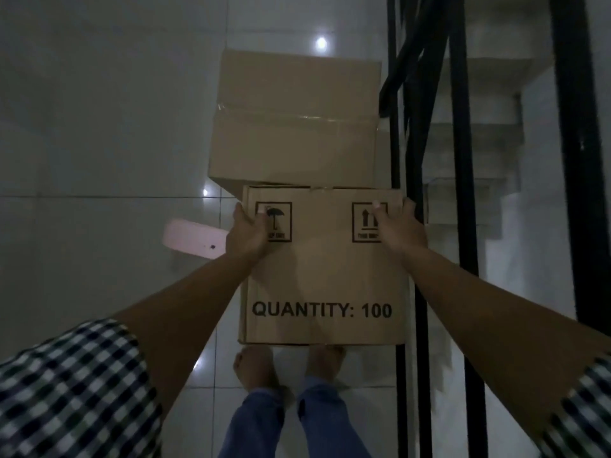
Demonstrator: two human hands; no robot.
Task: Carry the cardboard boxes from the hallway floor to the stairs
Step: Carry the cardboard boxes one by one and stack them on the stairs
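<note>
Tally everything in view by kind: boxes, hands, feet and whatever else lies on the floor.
Cardboard boxes: 2, the held box and the taped box beyond it
Hands: 2, left hand and right hand, both gripping the held box
Bare feet: 2, left foot and right foot
Pale pink object on the floor: 1
Total: 7

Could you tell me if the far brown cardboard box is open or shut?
Shut: the far brown cardboard box has tape along closed flaps.
</note>
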